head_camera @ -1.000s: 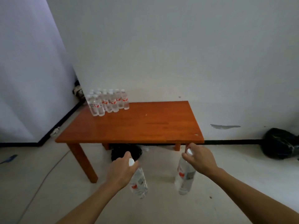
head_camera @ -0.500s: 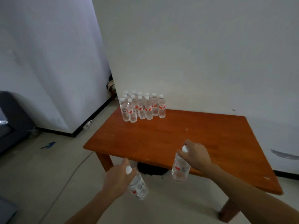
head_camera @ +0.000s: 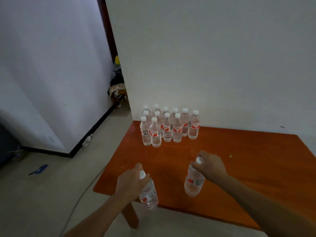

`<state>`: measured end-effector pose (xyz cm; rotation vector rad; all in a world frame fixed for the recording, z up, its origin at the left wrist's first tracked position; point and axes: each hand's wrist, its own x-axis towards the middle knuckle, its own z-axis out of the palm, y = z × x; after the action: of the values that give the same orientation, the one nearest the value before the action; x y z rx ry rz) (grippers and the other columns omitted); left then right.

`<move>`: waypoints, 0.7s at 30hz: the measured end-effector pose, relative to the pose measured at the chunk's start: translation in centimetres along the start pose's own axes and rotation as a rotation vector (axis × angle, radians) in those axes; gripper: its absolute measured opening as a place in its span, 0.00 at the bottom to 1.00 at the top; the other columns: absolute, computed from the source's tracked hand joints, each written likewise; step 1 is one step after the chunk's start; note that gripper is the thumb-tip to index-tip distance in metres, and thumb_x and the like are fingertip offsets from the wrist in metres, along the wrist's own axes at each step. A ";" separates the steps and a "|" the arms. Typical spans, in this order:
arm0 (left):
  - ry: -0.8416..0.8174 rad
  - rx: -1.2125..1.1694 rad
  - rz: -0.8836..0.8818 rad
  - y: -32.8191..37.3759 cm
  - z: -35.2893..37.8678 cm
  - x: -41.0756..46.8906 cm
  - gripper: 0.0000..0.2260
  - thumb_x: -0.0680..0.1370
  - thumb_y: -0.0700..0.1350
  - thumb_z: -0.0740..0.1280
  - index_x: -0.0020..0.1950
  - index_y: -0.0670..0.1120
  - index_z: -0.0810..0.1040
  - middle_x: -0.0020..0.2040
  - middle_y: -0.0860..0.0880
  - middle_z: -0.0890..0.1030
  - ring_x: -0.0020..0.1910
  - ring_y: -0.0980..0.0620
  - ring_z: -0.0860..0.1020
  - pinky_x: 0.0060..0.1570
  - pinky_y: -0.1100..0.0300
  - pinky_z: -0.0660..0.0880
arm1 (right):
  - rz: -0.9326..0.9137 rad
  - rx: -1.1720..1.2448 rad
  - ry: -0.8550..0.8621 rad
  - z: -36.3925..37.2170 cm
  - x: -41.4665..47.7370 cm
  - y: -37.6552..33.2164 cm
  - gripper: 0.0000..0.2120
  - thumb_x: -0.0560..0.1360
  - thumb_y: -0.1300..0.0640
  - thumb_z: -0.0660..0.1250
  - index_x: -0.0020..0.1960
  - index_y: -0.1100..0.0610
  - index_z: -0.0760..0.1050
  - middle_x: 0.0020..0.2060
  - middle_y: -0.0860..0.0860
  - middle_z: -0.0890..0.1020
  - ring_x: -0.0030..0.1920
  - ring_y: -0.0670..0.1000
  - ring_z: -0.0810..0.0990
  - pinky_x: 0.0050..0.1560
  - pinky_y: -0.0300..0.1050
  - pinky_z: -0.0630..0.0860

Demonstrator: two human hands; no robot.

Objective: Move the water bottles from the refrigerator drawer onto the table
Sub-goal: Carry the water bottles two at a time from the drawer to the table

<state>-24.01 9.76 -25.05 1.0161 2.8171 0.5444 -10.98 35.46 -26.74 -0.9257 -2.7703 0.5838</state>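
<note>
My left hand (head_camera: 129, 183) grips a clear water bottle (head_camera: 148, 194) by its neck, held over the near left edge of the orange wooden table (head_camera: 239, 165). My right hand (head_camera: 211, 165) holds a second water bottle (head_camera: 194, 183) by its white cap, hanging upright above the table's near part. Several more water bottles (head_camera: 168, 128) with red labels and white caps stand in rows at the table's far left corner, close to the white wall. The refrigerator drawer is out of view.
A white wall rises behind the table. To the left, a passage holds a pile of clutter (head_camera: 117, 90). A stray bottle (head_camera: 87, 140) lies on the floor by the baseboard, a cable (head_camera: 80, 200) runs across the floor, and a dark object (head_camera: 6, 147) stands at far left.
The view has closed in on the table. Both hands with their bottles, which hung in front of the table's edge, are now over the tabletop, nearer the standing rows.
</note>
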 end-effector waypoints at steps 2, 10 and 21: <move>-0.010 0.021 0.048 -1.7 -1.3 3.7 0.10 0.78 0.58 0.60 0.46 0.54 0.64 0.37 0.56 0.74 0.34 0.59 0.73 0.29 0.68 0.62 | 0.047 0.023 0.006 0.5 2.3 -1.7 0.14 0.74 0.41 0.67 0.52 0.49 0.71 0.42 0.44 0.78 0.39 0.43 0.79 0.39 0.38 0.80; -0.063 0.076 0.139 -5.9 -2.9 17.3 0.11 0.78 0.57 0.61 0.49 0.52 0.65 0.39 0.55 0.74 0.36 0.58 0.73 0.29 0.68 0.61 | 0.098 0.064 0.145 1.9 11.7 -5.2 0.12 0.74 0.41 0.67 0.47 0.48 0.72 0.37 0.45 0.79 0.34 0.40 0.77 0.35 0.36 0.78; -0.155 0.021 0.230 -7.2 1.0 31.2 0.19 0.78 0.55 0.63 0.67 0.52 0.66 0.42 0.54 0.79 0.37 0.57 0.77 0.31 0.68 0.67 | 0.087 0.179 0.087 8.6 25.9 -6.4 0.17 0.72 0.40 0.69 0.51 0.52 0.74 0.43 0.47 0.81 0.41 0.46 0.80 0.42 0.44 0.81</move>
<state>-52.22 24.68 -27.69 1.3347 2.5936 0.4353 -37.35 43.78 -31.13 -1.0088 -2.5620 0.7716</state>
